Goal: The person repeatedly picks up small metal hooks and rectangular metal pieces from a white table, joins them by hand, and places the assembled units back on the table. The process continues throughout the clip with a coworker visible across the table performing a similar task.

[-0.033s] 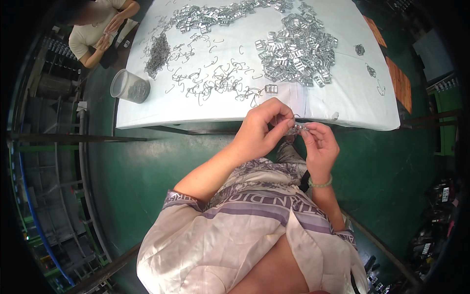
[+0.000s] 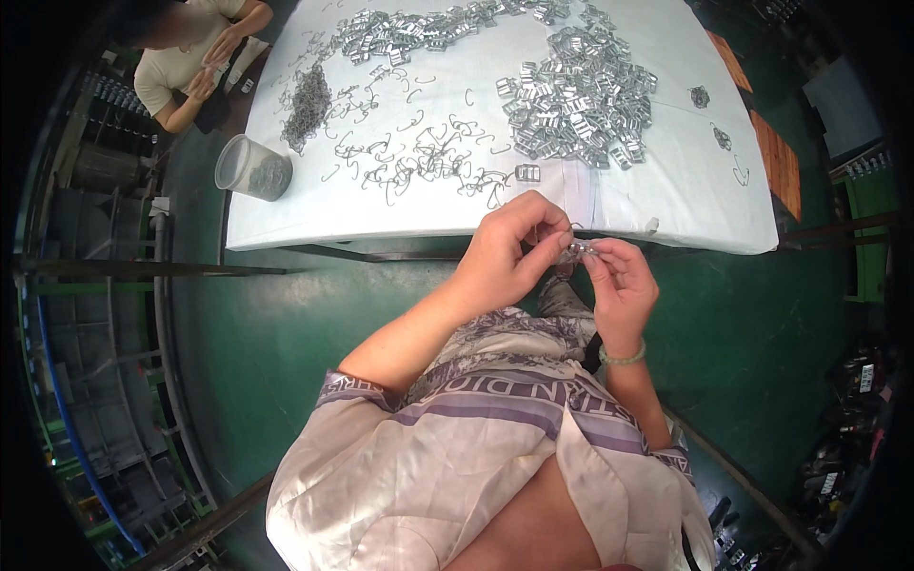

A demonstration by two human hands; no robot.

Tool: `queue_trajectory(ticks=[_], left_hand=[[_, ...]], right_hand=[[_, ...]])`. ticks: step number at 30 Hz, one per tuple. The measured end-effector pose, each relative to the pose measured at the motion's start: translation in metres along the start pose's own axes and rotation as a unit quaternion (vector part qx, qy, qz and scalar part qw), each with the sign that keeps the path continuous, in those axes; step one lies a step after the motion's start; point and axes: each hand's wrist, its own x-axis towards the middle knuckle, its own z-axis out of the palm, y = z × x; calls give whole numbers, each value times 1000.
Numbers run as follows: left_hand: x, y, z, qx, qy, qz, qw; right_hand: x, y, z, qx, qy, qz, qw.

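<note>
Just beyond the table's near edge, a small silvery metal buckle (image 2: 580, 248) is held between my two hands. My left hand (image 2: 514, 249) pinches its left end with thumb and forefinger, and a bit of thin wire shows by those fingertips. From the other side, my right hand (image 2: 625, 285) grips the buckle's right end between thumb and fingers. My fingers hide much of the piece. A single metal buckle (image 2: 527, 172) lies on the table ahead of my left hand. Left of it are scattered bent wire hooks (image 2: 428, 162), and farther off is a large heap of metal buckles (image 2: 581, 100).
A white-covered table (image 2: 666, 205) spreads ahead. On its left stand a clear plastic tub (image 2: 234, 164) of small metal parts and a dark wire pile (image 2: 307, 107). Small wire clumps (image 2: 722, 138) lie at right. A co-worker (image 2: 186, 62) sits at the far left, hands together.
</note>
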Motion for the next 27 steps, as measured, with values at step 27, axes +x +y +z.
queue_trajectory(ticks=[27], left_hand=[[-11,-6,28,151,157,103,971]], right_hand=[[-1,4,10,-98,-3,-29,995]])
